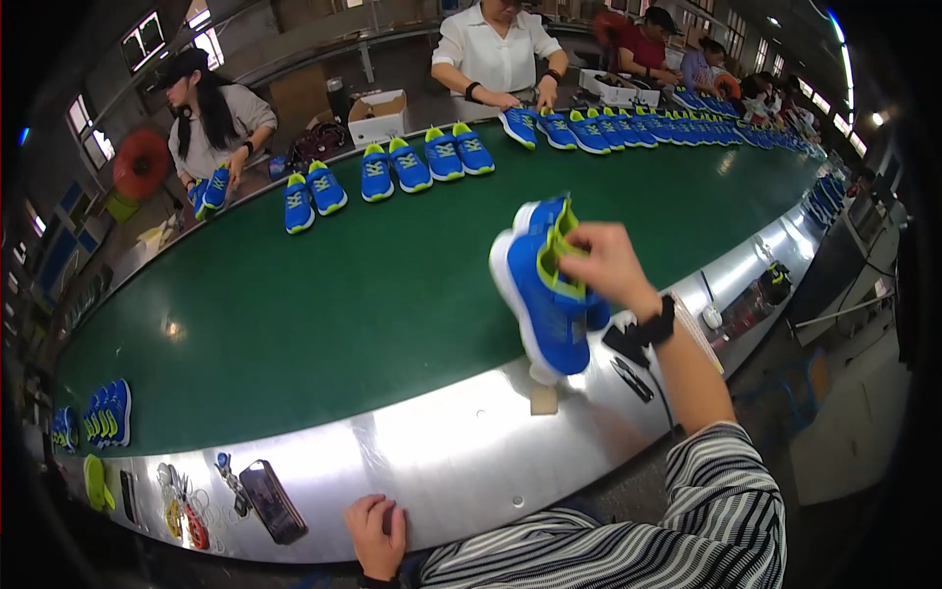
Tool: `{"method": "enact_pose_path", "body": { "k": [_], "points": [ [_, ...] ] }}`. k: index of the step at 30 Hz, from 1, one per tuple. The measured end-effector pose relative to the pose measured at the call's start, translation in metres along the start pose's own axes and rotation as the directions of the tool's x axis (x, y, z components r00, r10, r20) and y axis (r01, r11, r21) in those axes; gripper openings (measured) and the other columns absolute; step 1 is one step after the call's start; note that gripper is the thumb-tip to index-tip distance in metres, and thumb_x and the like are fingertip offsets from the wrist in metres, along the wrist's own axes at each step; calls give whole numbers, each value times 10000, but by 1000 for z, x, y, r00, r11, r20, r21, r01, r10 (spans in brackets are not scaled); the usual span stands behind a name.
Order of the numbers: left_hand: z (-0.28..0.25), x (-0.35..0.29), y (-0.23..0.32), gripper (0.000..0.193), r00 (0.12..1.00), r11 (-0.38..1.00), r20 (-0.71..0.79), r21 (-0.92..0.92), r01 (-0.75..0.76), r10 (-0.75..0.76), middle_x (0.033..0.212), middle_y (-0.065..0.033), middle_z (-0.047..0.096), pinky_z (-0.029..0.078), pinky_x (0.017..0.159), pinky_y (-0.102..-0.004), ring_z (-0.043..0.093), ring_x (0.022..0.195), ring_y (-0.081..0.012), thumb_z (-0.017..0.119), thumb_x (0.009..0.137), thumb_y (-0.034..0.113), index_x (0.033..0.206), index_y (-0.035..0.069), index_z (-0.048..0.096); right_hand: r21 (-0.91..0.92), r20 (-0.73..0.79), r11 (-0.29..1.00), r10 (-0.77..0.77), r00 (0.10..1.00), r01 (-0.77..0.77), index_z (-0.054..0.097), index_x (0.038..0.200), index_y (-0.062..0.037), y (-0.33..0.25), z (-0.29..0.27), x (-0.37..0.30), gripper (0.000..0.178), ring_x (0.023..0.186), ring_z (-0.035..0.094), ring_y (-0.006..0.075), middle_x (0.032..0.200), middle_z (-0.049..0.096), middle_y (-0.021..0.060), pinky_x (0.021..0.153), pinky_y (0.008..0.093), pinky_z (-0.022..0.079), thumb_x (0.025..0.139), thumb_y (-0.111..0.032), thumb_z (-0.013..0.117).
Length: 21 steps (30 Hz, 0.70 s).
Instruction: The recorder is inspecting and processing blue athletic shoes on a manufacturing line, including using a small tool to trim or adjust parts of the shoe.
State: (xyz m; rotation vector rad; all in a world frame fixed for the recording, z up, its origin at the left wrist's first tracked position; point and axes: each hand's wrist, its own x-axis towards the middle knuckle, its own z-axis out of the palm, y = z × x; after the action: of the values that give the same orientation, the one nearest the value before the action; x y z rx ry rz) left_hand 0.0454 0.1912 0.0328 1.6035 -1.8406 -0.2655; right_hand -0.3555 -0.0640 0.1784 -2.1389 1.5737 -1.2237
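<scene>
At the far left, a row of blue shoes (116, 412) stands on the green belt (294, 314). Near it on the metal tabletop (432, 432) lie a lime-green item (97, 483), scissors (194, 528) and a phone (273, 501). Across the belt, a co-worker (211, 123) holds two blue shoes (210, 191). The left hand (376, 535) rests at the tabletop's near edge, fingers loosely bent, thumb apart, nothing seen in it. Beyond, three pairs (395, 169) line the belt's far side, beside a white-shirted co-worker (498, 59) touching more shoes. Right of centre, a blue pair (549, 314) hangs tilted over the belt's near edge, the right hand (603, 263) pinching its lime collars. Just right of the pair, black nippers (633, 379) lie on the tabletop.
</scene>
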Motion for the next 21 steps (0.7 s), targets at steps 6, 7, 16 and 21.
{"method": "enact_pose_path", "body": {
  "k": [6, 7, 16, 21],
  "points": [
    [-11, 17, 21, 137, 997, 997, -30, 34, -65, 66, 937, -148, 623, 469, 789, -397, 590, 893, -336, 635, 812, 101, 926, 27, 627, -591, -252, 806, -149, 956, -30, 696, 1006, -128, 103, -57, 238, 432, 822, 665, 267, 842, 695, 98, 758, 382, 499, 753, -476, 658],
    [-12, 16, 19, 137, 998, 997, -39, 59, -54, 56, 937, -148, 623, 469, 789, -397, 590, 893, -336, 635, 812, 101, 926, 27, 627, -585, -320, 808, -155, 935, -66, 698, 1019, -127, 74, -62, 256, 426, 816, 665, 266, 850, 699, 87, 753, 377, 500, 768, -469, 654],
    [-2, -3, -8, 122, 999, 1000, -42, 6, 18, -18, 974, -131, 589, 422, 831, -408, 548, 927, -320, 650, 757, 66, 865, 24, 611, 23, 140, 902, -431, 892, 432, 682, 965, -33, -41, 23, 107, 233, 795, 596, 129, 871, 657, 37, 699, 260, 460, 828, -221, 687],
    [4, -8, -20, 132, 997, 999, -82, 53, 2, 3, 983, -123, 601, 432, 834, -406, 558, 934, -313, 664, 737, 66, 855, 33, 614, 444, 388, 895, -166, 907, -26, 693, 945, -35, -91, 91, -19, 194, 799, 585, 118, 875, 653, 42, 683, 249, 450, 825, -188, 690]
  ]
}}
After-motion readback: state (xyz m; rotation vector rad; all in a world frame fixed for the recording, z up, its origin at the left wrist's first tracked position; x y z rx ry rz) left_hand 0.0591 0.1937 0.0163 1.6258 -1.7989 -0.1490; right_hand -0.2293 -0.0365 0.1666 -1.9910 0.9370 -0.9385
